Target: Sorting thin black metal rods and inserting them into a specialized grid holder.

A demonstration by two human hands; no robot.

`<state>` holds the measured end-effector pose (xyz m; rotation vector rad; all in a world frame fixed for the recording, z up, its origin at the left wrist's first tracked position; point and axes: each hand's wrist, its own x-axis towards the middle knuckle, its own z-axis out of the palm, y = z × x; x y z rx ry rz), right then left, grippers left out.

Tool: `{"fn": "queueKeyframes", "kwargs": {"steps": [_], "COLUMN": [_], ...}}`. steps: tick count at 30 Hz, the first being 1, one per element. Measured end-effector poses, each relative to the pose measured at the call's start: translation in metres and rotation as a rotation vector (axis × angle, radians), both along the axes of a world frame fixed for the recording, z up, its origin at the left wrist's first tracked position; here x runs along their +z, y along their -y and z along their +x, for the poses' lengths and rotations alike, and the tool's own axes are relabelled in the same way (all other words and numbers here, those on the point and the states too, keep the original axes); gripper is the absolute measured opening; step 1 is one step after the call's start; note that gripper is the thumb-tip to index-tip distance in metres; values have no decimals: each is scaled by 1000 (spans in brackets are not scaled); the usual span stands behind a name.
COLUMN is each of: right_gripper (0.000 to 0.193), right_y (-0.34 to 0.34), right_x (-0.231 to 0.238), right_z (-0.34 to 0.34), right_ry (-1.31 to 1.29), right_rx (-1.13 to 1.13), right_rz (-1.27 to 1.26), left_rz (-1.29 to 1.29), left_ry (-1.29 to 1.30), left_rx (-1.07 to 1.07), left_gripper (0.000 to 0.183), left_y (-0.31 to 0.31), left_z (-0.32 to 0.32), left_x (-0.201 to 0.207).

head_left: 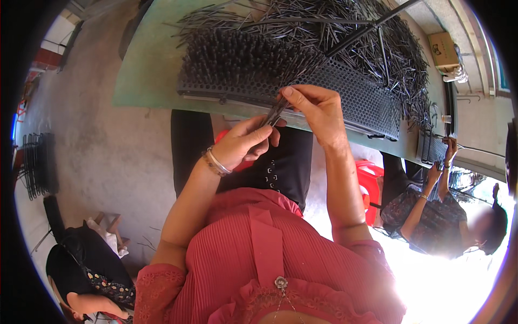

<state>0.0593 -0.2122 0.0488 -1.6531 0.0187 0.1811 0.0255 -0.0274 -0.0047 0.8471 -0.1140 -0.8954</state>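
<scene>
A small bundle of thin dark rods (275,112) rests in my left hand (242,143), thumb on top and fingers curled beneath. My right hand (319,110) pinches at the upper end of these rods with thumb and forefinger; how many it grips is too small to make out. Just beyond both hands lies a long perforated dark tray (359,100). Its left part is packed with upright dark rods (237,59), while rows of bare holes show on the right.
Loose dark rods (345,27) lie heaped behind the tray on the green tabletop (141,70). A dark bar (372,26) slants over the heap. Another person (431,216) works at the table on the right; a second person (91,270) is at lower left. A red stool (368,186) stands beside me.
</scene>
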Motion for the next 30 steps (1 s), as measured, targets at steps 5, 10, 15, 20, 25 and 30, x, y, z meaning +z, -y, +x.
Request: {"fn": "queueKeyframes", "kwargs": {"steps": [5, 10, 15, 20, 25, 30], "right_gripper": [20, 16, 16, 16, 17, 13], "right_y": [-10, -28, -33, -33, -31, -31], "right_x": [10, -10, -23, -25, -29, -22], "right_z": [15, 33, 40, 38, 35, 35], "right_ry": [222, 466, 465, 456, 489, 588], "right_rx": [-168, -220, -209, -241, -189, -131], "right_rz": [-133, -111, -99, -121, -165, -272], "left_rz": [31, 29, 8, 11, -13, -35], "left_ry": [-39, -102, -141, -116, -137, -189], "left_rx": [114, 141, 131, 125, 113, 135], "left_gripper": [37, 36, 33, 33, 33, 32], "left_y": [-8, -12, -13, -13, -11, -11], "left_z": [-2, -4, -4, -4, -3, -3], "left_x": [-8, -14, -15, -19, -20, -25]}}
